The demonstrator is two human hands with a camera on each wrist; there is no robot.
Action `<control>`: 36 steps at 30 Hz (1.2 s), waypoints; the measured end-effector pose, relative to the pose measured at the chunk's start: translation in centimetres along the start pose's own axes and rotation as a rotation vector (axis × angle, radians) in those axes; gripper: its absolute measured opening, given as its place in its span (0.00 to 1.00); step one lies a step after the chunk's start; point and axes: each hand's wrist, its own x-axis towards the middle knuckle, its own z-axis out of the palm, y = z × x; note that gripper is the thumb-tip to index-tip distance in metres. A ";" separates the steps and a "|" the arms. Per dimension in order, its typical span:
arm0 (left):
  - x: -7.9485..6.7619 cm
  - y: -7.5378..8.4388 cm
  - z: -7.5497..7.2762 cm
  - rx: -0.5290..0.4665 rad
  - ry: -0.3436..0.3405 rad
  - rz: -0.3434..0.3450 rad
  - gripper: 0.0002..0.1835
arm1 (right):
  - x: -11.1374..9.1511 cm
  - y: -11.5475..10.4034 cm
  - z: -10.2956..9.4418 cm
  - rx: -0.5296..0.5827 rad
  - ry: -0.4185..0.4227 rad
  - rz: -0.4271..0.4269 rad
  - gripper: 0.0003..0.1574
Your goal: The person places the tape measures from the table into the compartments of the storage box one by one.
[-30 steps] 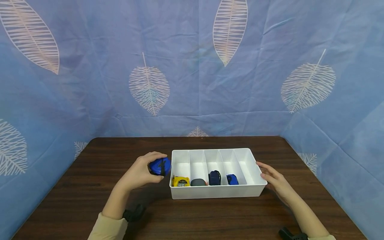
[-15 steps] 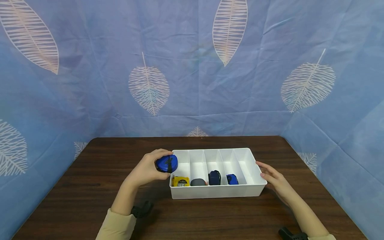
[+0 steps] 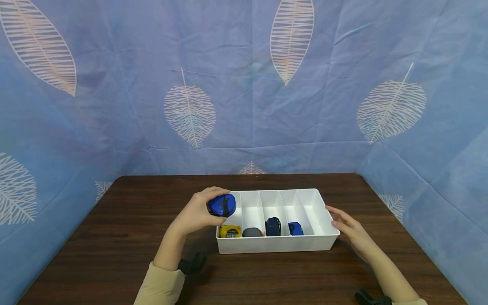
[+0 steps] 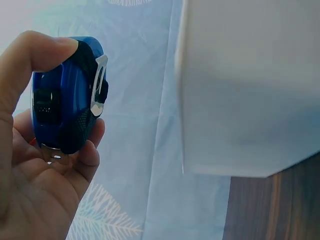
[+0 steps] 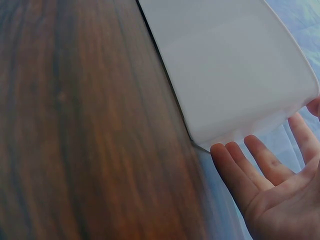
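My left hand [image 3: 197,213] grips a blue tape measure [image 3: 222,205] with black rubber trim, thumb on one edge and fingers on the other. In the left wrist view its metal belt clip [image 4: 98,87] shows, with the silver end hook below. It overlaps the leftmost compartment of a white divided box [image 3: 274,245]. Along the box's near side sit a yellow tape measure [image 3: 230,231], a grey rounded one [image 3: 252,232], a navy one [image 3: 273,226] and a smaller blue one [image 3: 295,228], each in its own compartment. My right hand [image 3: 353,232] touches the box's right end with fairly straight fingers.
The box stands on a dark wood table [image 3: 114,237]. Blue cloth [image 3: 236,97] printed with white leaves hangs behind and at both sides. A black strap [image 3: 192,263] is on the left wrist, and another strap [image 3: 371,298] on the right.
My left hand has carried the blue tape measure rightward and slightly up, from beside the box to over its left compartment. The right hand and the box stay where they were.
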 end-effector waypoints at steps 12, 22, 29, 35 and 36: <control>1.1 0.8 1.5 -0.040 -0.011 -0.003 0.38 | 0.0 0.0 0.1 0.003 -0.001 -0.012 0.31; 1.8 0.7 2.4 -0.040 -0.006 -0.002 0.38 | 0.0 0.1 0.0 -0.009 0.007 -0.003 0.31; 2.4 1.0 3.1 -0.036 -0.021 0.011 0.38 | -0.1 0.1 0.0 -0.003 0.009 0.004 0.31; 2.9 1.3 3.6 -0.034 -0.042 0.054 0.38 | 0.0 0.1 0.0 -0.013 0.011 0.006 0.31; 3.0 1.4 3.7 -0.033 -0.046 0.059 0.37 | 0.0 0.1 0.0 -0.012 0.012 0.007 0.31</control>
